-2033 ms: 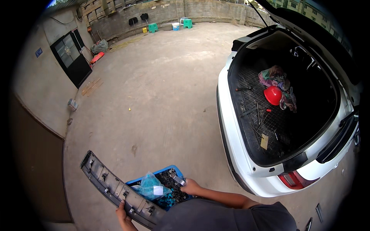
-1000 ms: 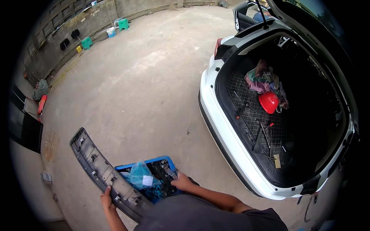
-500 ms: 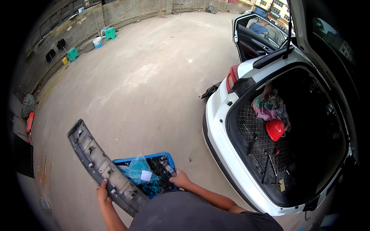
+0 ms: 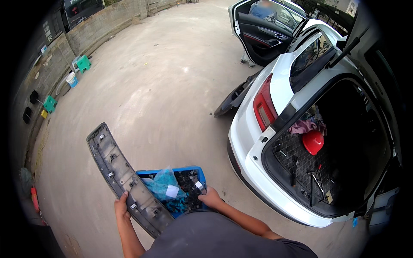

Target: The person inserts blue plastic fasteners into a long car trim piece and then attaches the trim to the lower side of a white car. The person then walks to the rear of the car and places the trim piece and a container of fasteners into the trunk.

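My left hand (image 4: 122, 206) is closed on the edge of a long, slightly curved dark grey plastic trim panel (image 4: 122, 170). The panel slants up and away to the left, its clip-studded inner face showing. My right hand (image 4: 211, 198) is closed at the right rim of a blue plastic crate (image 4: 198, 169), carrying it in front of my body. Inside are many small dark clips (image 4: 186, 178) and a clear bag of teal pieces (image 4: 161, 182) with a white label. Close by my right thumb is a small silvery piece (image 4: 199, 185); whether I touch it is unclear.
A white car (image 4: 245, 150) with raised tailgate stands at right; its boot holds a red helmet (image 4: 313, 142), cloths and tools (image 4: 317, 182). A dark panel (image 4: 232, 101) juts from its side. Beyond an open door (image 4: 262, 36) is another person. Green stools (image 4: 84, 63) line the wall.
My view has turned right and come nearer the car, showing more of its side. The trim panel and crate have travelled along with my hands, both grips unchanged.
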`<action>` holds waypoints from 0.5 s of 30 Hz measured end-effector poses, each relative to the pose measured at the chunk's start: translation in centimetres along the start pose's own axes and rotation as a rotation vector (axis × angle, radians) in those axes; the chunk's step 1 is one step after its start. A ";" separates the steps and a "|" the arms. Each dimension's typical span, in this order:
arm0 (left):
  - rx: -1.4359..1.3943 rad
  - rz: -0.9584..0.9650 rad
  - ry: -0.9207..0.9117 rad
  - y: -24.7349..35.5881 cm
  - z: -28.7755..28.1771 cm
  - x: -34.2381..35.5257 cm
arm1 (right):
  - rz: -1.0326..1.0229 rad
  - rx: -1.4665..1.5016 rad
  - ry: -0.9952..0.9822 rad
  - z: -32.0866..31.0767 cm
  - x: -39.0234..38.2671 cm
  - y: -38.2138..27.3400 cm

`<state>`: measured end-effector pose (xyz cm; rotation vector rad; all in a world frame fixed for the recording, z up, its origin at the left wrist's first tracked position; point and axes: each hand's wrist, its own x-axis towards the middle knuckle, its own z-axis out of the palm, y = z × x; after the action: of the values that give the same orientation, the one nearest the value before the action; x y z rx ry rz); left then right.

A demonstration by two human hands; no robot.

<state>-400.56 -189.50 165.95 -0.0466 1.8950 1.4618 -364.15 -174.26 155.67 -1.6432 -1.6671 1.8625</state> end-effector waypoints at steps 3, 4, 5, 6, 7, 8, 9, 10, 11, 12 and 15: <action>0.013 0.003 0.010 4.4 7.2 9.4 | 0.009 0.007 0.052 -0.8 11.6 -3.0; 0.003 0.001 0.023 5.8 9.4 12.4 | 0.004 0.001 0.069 -1.0 15.4 -4.1; 0.025 0.011 0.026 8.2 11.7 15.6 | -0.005 0.019 0.052 -1.9 19.0 -7.1; 0.029 -0.010 0.043 9.4 13.2 18.2 | 0.004 0.006 0.021 -3.5 22.0 -10.7; 0.055 -0.009 0.044 11.6 15.4 20.2 | 0.004 0.024 0.006 -4.7 24.4 -13.2; 0.047 0.006 0.034 13.2 16.8 22.6 | 0.025 -0.039 0.020 -4.8 27.6 -14.9; 0.036 0.020 0.025 14.8 17.9 25.1 | 0.024 -0.024 0.010 -4.9 30.4 -16.6; 0.025 0.033 0.016 16.4 18.9 27.5 | 0.022 -0.011 0.001 -5.0 33.3 -18.4; 0.031 0.033 0.017 18.2 20.3 29.9 | 0.015 0.006 -0.005 -5.3 36.2 -20.3; 0.036 0.031 0.018 20.2 21.7 32.3 | -0.004 0.051 0.032 -5.1 38.8 -22.0; 0.027 0.042 0.019 26.1 24.8 39.4 | 0.008 0.071 -0.012 -5.4 45.9 -29.2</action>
<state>-428.11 -143.85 163.30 -0.0083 1.9414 1.4686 -392.95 -127.93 151.95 -1.6163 -1.5819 1.9151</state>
